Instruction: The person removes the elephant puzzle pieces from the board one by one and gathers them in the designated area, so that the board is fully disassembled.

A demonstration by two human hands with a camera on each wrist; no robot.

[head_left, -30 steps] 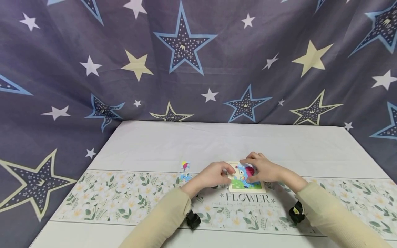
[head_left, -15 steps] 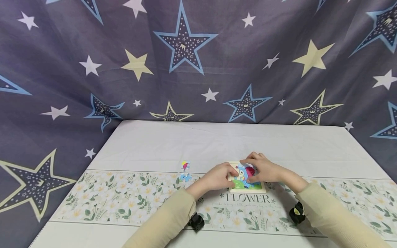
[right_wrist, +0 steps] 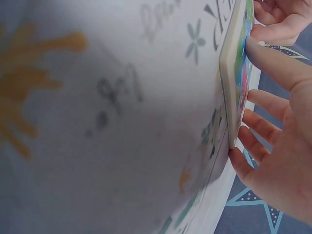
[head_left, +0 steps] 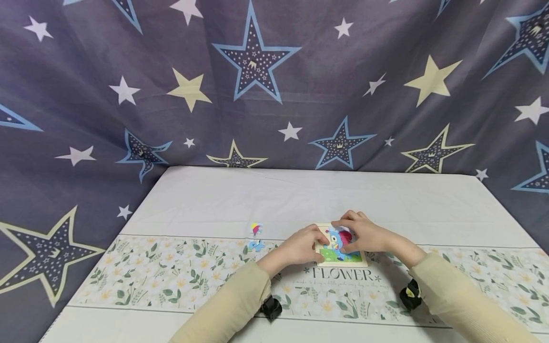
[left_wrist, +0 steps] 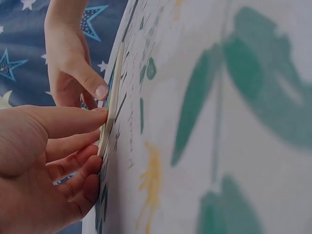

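A small jigsaw puzzle (head_left: pixel 340 255) in a pale wooden frame lies on the table, showing a blue cartoon animal with red on green ground. My left hand (head_left: pixel 303 245) is at its left side, thumb and bent fingers against the board; the left wrist view shows the thumb (left_wrist: pixel 80 121) at the board's edge. My right hand (head_left: pixel 366 234) holds the right side: its thumb rests on the picture, and its fingers (right_wrist: pixel 256 141) reach the board's edge. Whether a loose piece lies under the left fingers is hidden.
Two loose puzzle pieces lie left of the board: a yellow-and-red piece (head_left: pixel 256 229) and, nearer, a blue piece (head_left: pixel 257 245). The tablecloth (head_left: pixel 206 200) is white with a floral band. Behind the table hangs a dark star-patterned curtain (head_left: pixel 300 105).
My left hand has shifted slightly right, further over the puzzle's left side, then stayed there. My right hand and the two loose pieces have kept their places.
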